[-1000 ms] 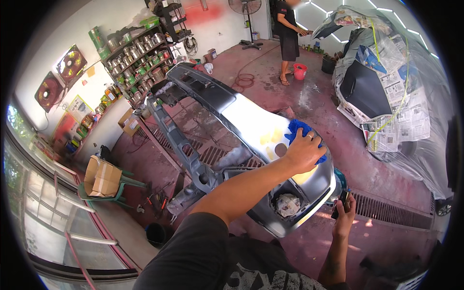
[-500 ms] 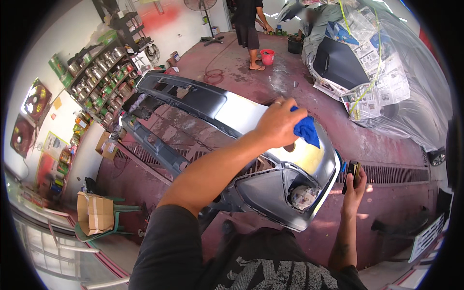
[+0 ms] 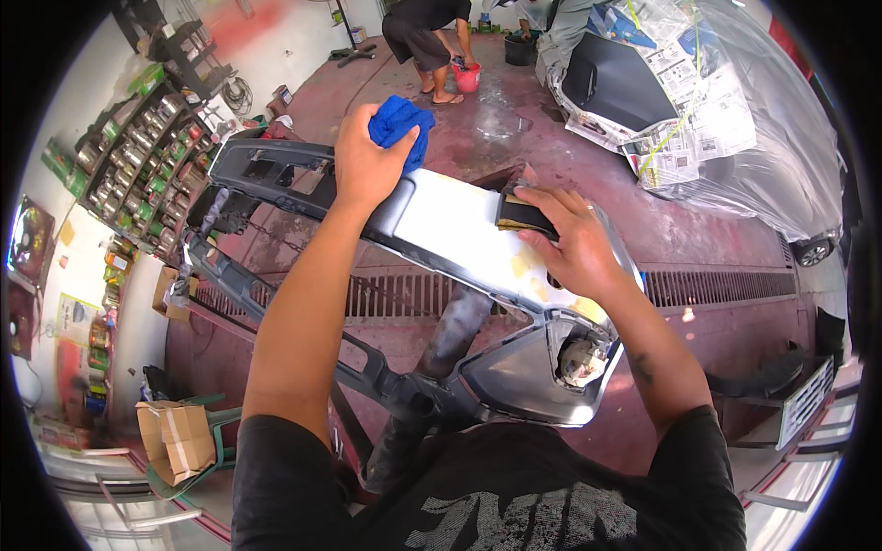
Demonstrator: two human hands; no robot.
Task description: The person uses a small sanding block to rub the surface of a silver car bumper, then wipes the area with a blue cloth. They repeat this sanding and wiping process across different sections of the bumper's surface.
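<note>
A car bumper (image 3: pixel 455 220), part black, part silvery white with yellowish patches, lies across the middle in front of me. My left hand (image 3: pixel 365 161) grips a bunched blue cloth (image 3: pixel 401 129) above the bumper's upper edge. Whether the cloth touches the surface I cannot tell. On the white section, my right hand (image 3: pixel 574 241) holds a black sanding block (image 3: pixel 525 215) with a tan lower face, its underside against the bumper. At the bumper's near right corner, a crumpled pale wad (image 3: pixel 582 362) fills a round opening.
A car covered in plastic and newspaper (image 3: pixel 726 129) stands at the far right. Ahead, another person (image 3: pixel 427 41) bends over a red bucket (image 3: pixel 467 77). Shelves of paint cans (image 3: pixel 138 147) line the left wall. A cardboard box (image 3: pixel 176 441) sits on a green chair at lower left.
My left hand has carried the blue cloth leftward along the bumper. My right hand has brought the sanding block from beyond the right end onto the white surface. The other person has bent to the bucket.
</note>
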